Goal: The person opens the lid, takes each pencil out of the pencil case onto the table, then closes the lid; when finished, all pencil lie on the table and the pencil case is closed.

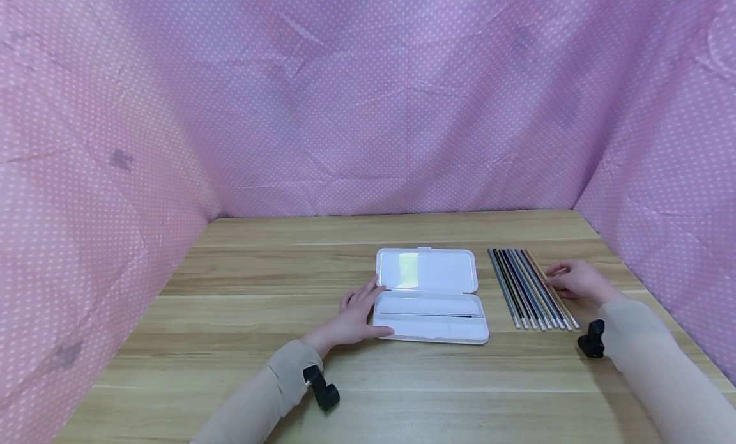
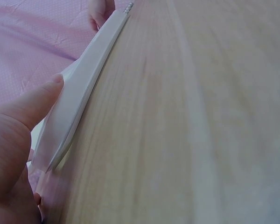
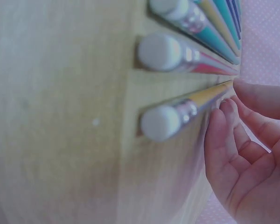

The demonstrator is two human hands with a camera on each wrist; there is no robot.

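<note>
A white pencil case [image 1: 430, 337] lies unfolded on the table, lid away from me. My left hand [image 1: 358, 319] grips its left end, thumb along the near wall and fingers spread up the left side; in the left wrist view the thumb [image 2: 42, 98] presses that wall. A thin dark line runs lengthwise inside the base. To the right lies a row of pencils [image 1: 517, 284], white eraser ends towards me. At its right edge my right hand [image 1: 577, 281] pinches the yellow pencil [image 3: 200, 97] along its shaft, thumb on one side, fingertips on the other. Beside it lies a red pencil [image 3: 210, 64].
The wooden table [image 1: 276, 265] carries the case and pencils. A pink dotted cloth [image 1: 368, 112] hangs behind it and along both sides. Black wrist cameras sit on both sleeves, the right one [image 1: 592, 339] close to the eraser ends.
</note>
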